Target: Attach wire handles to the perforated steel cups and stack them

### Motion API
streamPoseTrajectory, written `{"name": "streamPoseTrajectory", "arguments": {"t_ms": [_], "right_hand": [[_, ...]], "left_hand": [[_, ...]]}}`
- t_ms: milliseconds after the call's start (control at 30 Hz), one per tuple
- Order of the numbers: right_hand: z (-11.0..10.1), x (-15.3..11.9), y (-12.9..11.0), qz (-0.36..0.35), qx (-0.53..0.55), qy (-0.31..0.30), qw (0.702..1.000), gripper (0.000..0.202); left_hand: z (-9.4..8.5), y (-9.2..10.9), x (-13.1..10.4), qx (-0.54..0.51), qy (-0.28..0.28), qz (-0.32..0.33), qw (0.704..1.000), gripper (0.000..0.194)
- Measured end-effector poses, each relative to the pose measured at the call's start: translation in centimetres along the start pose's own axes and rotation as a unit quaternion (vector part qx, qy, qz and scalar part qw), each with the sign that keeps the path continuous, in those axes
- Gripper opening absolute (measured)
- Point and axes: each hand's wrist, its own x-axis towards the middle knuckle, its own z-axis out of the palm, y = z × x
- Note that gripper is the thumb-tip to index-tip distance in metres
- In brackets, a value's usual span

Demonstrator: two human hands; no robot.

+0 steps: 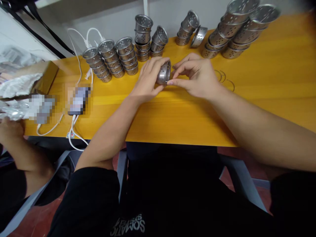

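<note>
My left hand [148, 77] is wrapped round a small perforated metal cup [163, 74], which lies tipped on its side with its mouth to the right. At the cup's rim, the thumb and fingers of my right hand [197, 77] come together in a pinch. Whatever lies between those fingertips is too small to make out. Several thin curved metal rings [223, 77] lie on the wooden table [172, 121], just right of my right wrist. Behind my left hand rises a stack of perforated cups [143, 39].
More cup stacks [107, 59] stand back left, and taller stacks [219, 33] back right. One cup [198, 37] leans beside a short stack [186, 29]. A phone [79, 100] with white cables lies left, near a cardboard box [46, 77]. Another person's hand [11, 130] is far left.
</note>
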Motion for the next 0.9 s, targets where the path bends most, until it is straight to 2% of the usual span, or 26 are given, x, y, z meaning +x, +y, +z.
{"name": "streamPoseTrajectory", "arguments": {"t_ms": [100, 167, 233, 333, 433, 533, 600, 700, 800, 900], "right_hand": [[-0.2, 0.0, 0.5, 0.004, -0.058, 0.054, 0.997, 0.053], [-0.9, 0.0, 0.9, 0.018, -0.098, 0.062, 0.993, 0.045], [-1.9, 0.0, 1.5, 0.038, -0.143, 0.022, 0.989, 0.042], [-3.4, 0.0, 2.8, 0.082, -0.213, -0.085, 0.970, 0.042], [-4.0, 0.0, 3.6, 0.126, -0.270, -0.169, 0.940, 0.039], [-3.6, -0.1, 3.1, 0.152, -0.302, -0.190, 0.922, 0.038], [-3.1, -0.1, 2.0, 0.149, -0.293, -0.171, 0.929, 0.046], [-2.2, 0.0, -0.6, 0.119, -0.249, -0.158, 0.948, 0.068], [-1.1, 0.2, -2.9, 0.100, -0.239, -0.192, 0.946, 0.100], [-0.1, 0.5, -4.0, 0.093, -0.235, -0.218, 0.943, 0.114]], "left_hand": [[-0.1, -0.7, 0.0, -0.002, 0.030, -0.005, 1.000, 0.093], [0.1, -1.9, 0.0, -0.008, 0.069, -0.019, 0.997, 0.100], [0.6, -3.7, 0.0, -0.022, 0.114, -0.043, 0.992, 0.105], [1.3, -6.5, -0.2, -0.076, 0.162, -0.085, 0.980, 0.106], [1.7, -8.1, -0.3, -0.125, 0.165, -0.096, 0.974, 0.111], [2.0, -8.2, -0.2, -0.137, 0.146, -0.089, 0.976, 0.112], [2.3, -8.1, 0.0, -0.143, 0.136, -0.092, 0.976, 0.110], [3.1, -8.7, 0.4, -0.145, 0.127, -0.100, 0.976, 0.107], [3.8, -9.8, 0.6, -0.152, 0.113, -0.106, 0.976, 0.099], [4.1, -10.2, 0.6, -0.163, 0.109, -0.119, 0.973, 0.094]]}}
